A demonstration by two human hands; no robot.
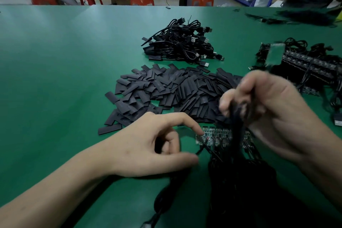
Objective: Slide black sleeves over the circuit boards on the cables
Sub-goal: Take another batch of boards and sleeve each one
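A large heap of flat black sleeves (166, 92) lies in the middle of the green table (55, 61). Just in front of it a row of small circuit boards (218, 137) rests on the mat, with black cables (238, 181) running toward me in a thick bundle. My left hand (151, 144) pinches a thin cable between thumb and forefinger, its forefinger tip touching the leftmost board. My right hand (268, 109) is blurred, raised above the boards and closed around a black sleeve or cable strand; which one I cannot tell.
A pile of sleeved USB cables (183, 44) sits behind the sleeve heap. Another batch of boards with cables (307, 66) lies at the right. More black cables (303, 16) lie far right near a standing person. Red stools and shelves stand beyond the table's far edge.
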